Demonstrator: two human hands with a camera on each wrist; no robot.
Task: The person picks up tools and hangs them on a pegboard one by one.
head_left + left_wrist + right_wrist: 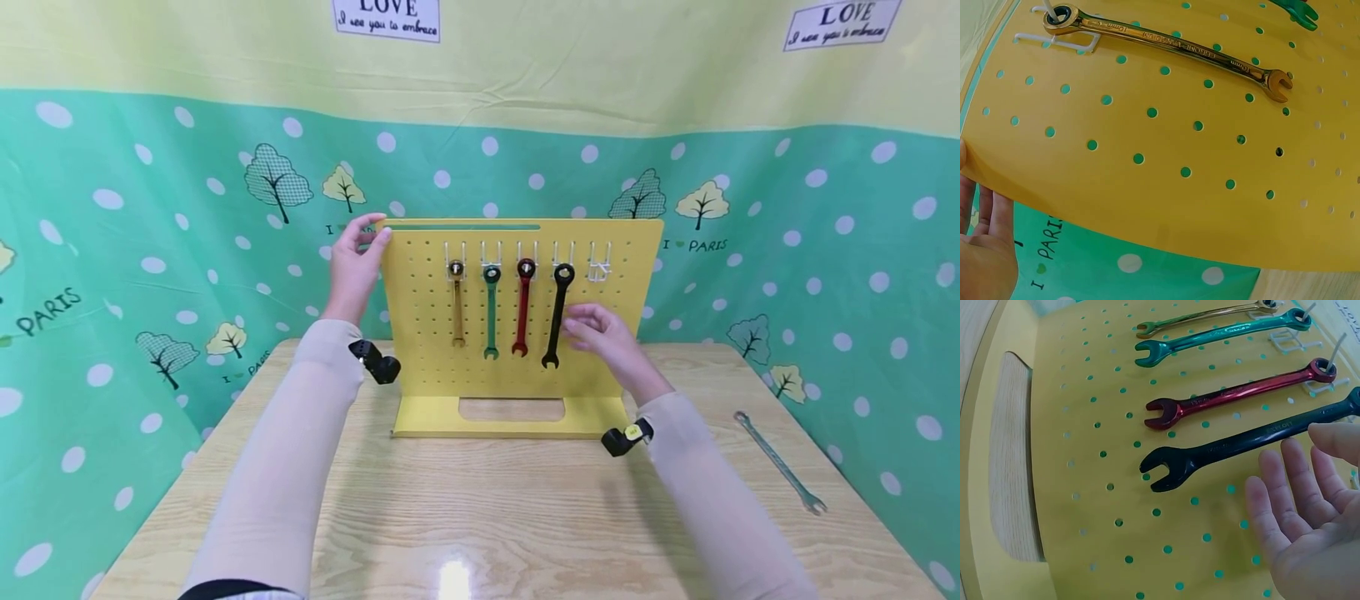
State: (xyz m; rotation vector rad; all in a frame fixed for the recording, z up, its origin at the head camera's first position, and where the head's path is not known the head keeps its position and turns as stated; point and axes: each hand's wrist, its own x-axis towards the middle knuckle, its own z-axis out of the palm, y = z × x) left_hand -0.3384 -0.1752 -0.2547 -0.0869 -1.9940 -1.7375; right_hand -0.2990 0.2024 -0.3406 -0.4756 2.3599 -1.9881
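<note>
My left hand [352,275] grips the upper left edge of a yellow pegboard [420,371], thumb in front and fingers behind. On the board's white hooks hang a gold combination wrench [458,312], a green one [491,315], a red one [522,310] and a black one [556,321], ring ends up. My right hand [609,340] is just right of the black wrench's shaft, its fingers loosely bent. In the right wrist view, the thumb tip [1322,434] overlaps the edge of the black wrench, and nothing lies in the palm.
One more white hook [599,268] at the board's right carries no wrench. A silver wrench [780,462] lies on the wooden table [480,517] at the right. The board's base [427,417] rests on the table; a patterned curtain [187,275] hangs behind and at the sides.
</note>
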